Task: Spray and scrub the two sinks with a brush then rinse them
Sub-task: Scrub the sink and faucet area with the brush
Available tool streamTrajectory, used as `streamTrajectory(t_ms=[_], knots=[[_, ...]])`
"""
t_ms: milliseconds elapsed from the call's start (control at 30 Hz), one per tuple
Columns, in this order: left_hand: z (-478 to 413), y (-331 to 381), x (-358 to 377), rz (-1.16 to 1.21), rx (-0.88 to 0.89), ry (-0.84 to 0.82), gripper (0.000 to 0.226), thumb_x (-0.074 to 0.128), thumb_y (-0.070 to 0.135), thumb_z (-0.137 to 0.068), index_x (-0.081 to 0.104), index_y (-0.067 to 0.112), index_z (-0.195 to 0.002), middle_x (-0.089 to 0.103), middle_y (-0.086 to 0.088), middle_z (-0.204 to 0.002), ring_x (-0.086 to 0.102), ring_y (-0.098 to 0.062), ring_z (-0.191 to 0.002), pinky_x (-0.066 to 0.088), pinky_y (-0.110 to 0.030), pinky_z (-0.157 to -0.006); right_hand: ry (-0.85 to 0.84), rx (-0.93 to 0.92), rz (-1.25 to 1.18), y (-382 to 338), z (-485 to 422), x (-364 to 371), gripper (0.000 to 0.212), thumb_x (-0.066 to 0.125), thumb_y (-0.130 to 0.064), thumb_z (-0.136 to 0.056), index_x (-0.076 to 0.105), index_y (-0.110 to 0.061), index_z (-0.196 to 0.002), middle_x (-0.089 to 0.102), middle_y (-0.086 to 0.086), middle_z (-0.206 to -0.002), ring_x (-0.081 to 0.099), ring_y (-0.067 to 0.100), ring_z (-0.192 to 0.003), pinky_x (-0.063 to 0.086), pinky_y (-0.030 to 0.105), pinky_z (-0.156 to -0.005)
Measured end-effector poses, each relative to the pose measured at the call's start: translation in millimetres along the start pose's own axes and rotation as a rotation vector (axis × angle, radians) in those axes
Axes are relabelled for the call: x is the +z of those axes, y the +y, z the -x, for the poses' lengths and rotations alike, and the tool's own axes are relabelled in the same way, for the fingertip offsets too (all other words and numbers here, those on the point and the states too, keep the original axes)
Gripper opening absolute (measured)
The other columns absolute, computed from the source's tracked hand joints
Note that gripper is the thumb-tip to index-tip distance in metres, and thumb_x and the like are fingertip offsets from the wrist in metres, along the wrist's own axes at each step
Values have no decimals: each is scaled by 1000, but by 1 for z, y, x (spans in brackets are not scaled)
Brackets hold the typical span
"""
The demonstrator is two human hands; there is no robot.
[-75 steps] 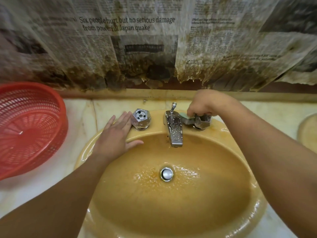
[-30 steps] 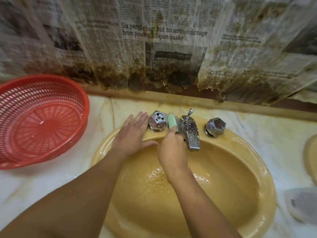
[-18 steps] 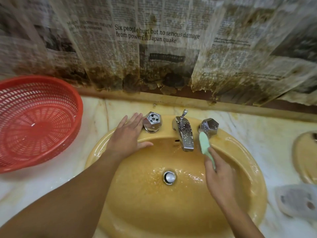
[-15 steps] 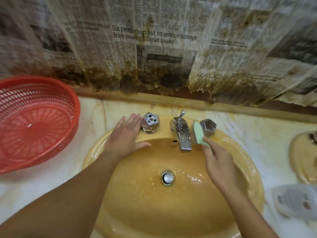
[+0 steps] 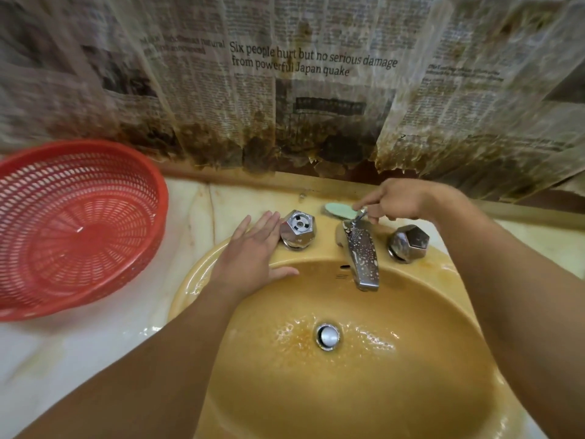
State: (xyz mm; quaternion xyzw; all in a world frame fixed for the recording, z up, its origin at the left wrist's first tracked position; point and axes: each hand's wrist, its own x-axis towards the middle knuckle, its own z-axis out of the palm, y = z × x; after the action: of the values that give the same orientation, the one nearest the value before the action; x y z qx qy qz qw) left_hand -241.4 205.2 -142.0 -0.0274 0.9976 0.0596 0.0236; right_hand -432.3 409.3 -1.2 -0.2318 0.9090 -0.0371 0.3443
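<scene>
A yellow-orange oval sink (image 5: 443, 280) fills the lower middle of the view, wet, with foam around its chrome drain (image 5: 328, 336). My right hand (image 5: 395, 201) grips a pale green brush (image 5: 338, 210) and holds its head on the rim behind the soapy chrome faucet (image 5: 361, 255). My left hand (image 5: 253, 255) rests flat on the sink's left rim, fingers straight, beside the left chrome knob (image 5: 298, 229). The right knob (image 5: 409, 243) stands free. The second sink is out of view.
A red plastic basket (image 5: 72, 223) sits on the marble counter (image 5: 79, 350) to the left. Stained newspaper (image 5: 310, 74) covers the wall behind the sink.
My right hand has carried the brush from the front right of the faucet round to the rim behind it. My left hand has stayed on the left rim.
</scene>
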Motion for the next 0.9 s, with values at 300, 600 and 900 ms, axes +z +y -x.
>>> streamTrajectory(t_ms=[300, 600, 900], knots=[[-1, -1, -2, -22, -11, -21, 111, 23, 90, -81, 20, 13, -162, 3, 0, -171, -2, -10, -157, 0, -41, -128, 31, -52, 140, 8, -14, -2, 35, 46, -16, -105, 70, -31, -127, 70, 0, -116, 56, 5, -82, 38, 22, -79], [-2, 2, -3, -51, -22, -4, 114, 23, 92, -78, 27, 13, -160, 13, -3, -170, 7, -13, -157, 6, -42, -128, 224, 264, 513, 92, 35, 19, 60, 40, -2, -90, 65, -40, -129, 57, -6, -141, 56, 24, -122, 53, 39, -96], [43, 55, -2, 282, -289, 170, 70, 57, 48, -99, 36, 13, -156, 28, -4, -165, 14, -14, -154, 4, -36, -128, 525, 300, -261, 96, 117, 134, 34, 45, -12, -101, 63, -11, -130, 66, 18, -128, 59, 38, -119, 46, 38, -95]])
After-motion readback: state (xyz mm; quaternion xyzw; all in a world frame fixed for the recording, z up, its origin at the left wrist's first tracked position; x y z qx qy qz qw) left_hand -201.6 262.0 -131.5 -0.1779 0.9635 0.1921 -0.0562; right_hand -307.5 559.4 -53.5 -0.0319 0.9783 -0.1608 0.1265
